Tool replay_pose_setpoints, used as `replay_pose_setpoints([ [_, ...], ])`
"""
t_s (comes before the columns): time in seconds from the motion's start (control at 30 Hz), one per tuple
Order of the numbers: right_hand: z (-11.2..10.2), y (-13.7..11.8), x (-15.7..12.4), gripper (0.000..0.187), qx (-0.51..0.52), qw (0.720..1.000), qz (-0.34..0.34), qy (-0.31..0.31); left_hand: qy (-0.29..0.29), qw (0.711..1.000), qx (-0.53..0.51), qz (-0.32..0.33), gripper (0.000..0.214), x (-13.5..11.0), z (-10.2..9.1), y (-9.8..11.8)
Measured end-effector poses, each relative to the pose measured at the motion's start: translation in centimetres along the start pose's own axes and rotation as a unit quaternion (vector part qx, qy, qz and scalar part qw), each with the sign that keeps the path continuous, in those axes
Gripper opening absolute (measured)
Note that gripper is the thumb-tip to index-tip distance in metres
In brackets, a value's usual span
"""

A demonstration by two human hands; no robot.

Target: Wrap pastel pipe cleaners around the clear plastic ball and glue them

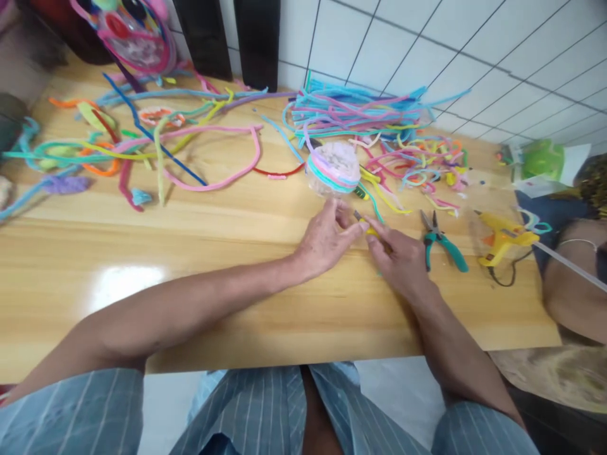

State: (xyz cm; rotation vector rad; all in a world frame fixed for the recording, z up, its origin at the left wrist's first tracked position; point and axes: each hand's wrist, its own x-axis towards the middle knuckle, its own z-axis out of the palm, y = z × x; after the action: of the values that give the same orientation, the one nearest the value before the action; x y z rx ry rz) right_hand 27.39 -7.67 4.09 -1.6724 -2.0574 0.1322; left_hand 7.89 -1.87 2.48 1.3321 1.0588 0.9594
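Observation:
Close together over the table's middle, my two hands nearly meet. My right hand (396, 253) is closed around a small yellow tool (371, 231) with a dark, narrow tip; its exact kind is hard to make out. The thumb of my left hand (327, 234) reaches to that tool, while its other fingers are curled; whatever they hold is hidden. Just beyond the left fingers sits a small round basket-like piece (334, 165), pale with turquoise and pink bands and a lilac handle. A yellow-and-black object (361, 191) lies partly behind it.
Teal-handled pliers (439, 243) and a yellow glue gun (505, 240) lie to the right. A bundle of blue and pink pipe cleaners (355, 107) lies by the tiled wall. Loose pipe cleaners (213, 183) spread leftward. Another person's arm (571, 278) is at the right edge.

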Motion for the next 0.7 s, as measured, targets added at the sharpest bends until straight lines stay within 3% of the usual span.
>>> replay_pose_setpoints([
  [0.1,0.2,0.0,-0.3,0.039,-0.007,1.000,-0.029,0.002,-0.028,0.998,-0.049,-0.011,0.014,0.6,-0.2,-0.2],
  [0.43,-0.6,-0.3,-0.3,0.043,-0.046,0.995,-0.057,-0.068,-0.017,0.997,-0.068,-0.031,0.031,0.3,0.0,-1.7],
  [0.7,-1.8,-0.9,-0.1,0.046,-0.081,0.992,-0.064,-0.079,-0.001,0.999,-0.031,0.029,0.038,0.2,0.3,-1.9],
])
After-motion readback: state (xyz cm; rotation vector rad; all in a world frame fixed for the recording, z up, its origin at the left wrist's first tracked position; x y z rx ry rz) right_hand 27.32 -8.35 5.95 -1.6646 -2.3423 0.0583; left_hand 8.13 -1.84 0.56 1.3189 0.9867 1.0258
